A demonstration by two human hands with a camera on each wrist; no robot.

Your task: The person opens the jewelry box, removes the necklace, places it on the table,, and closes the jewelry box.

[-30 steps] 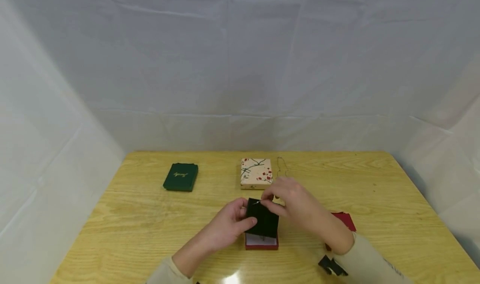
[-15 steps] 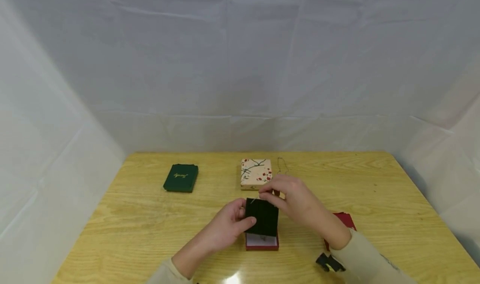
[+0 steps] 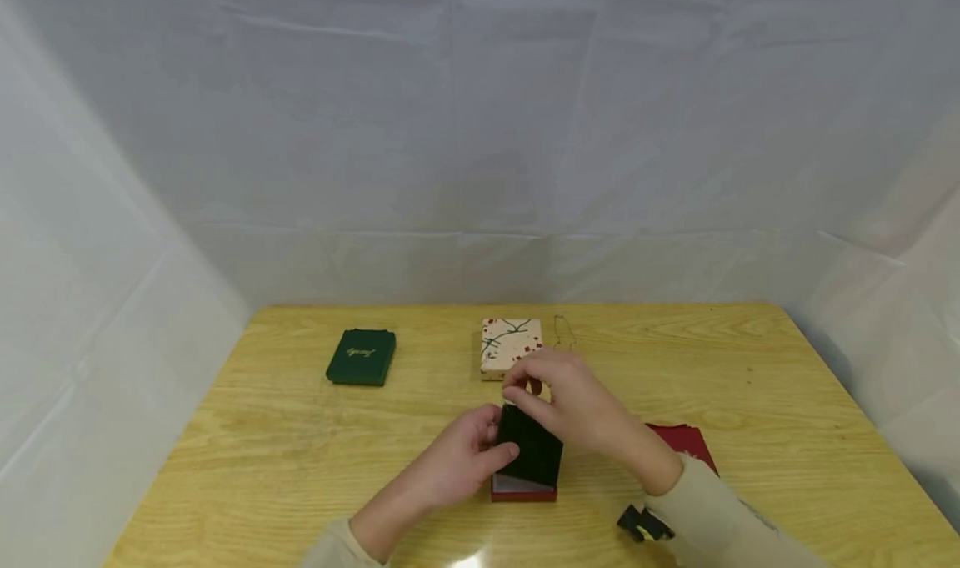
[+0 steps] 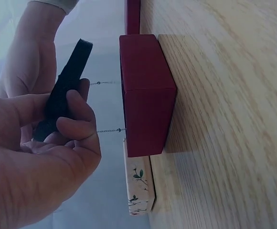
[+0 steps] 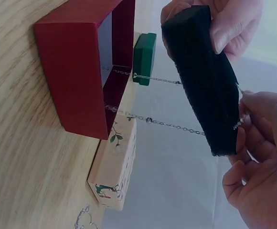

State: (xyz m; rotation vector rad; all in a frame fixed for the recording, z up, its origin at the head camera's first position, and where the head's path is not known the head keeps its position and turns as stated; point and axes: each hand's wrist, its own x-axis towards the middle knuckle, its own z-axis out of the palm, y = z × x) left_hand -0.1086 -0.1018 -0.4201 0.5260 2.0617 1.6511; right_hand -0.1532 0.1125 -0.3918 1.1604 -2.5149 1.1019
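Note:
My left hand [image 3: 467,459] grips the side of a black padded jewellery box insert [image 3: 531,453], thumb on its face. The insert is tilted above an open red box [image 3: 523,496] with a pale inside. From the insert a silver necklace chain [image 5: 169,125] hangs in two strands into the red box, as the right wrist view shows. At the insert's top edge, my right hand [image 3: 573,401] pinches a bit of the chain between thumb and fingers. The exact grip is partly hidden behind the fingertips.
Behind the hands stands a cream floral box [image 3: 510,343], with a thin chain [image 3: 564,332] to its right. A green box [image 3: 362,357] lies at the left. A red lid-like piece [image 3: 684,444] and a small black object [image 3: 643,524] lie near the right forearm.
My right hand has moved slightly left along the insert's top edge. The insert has turned and shifted a little to the right in my left hand.

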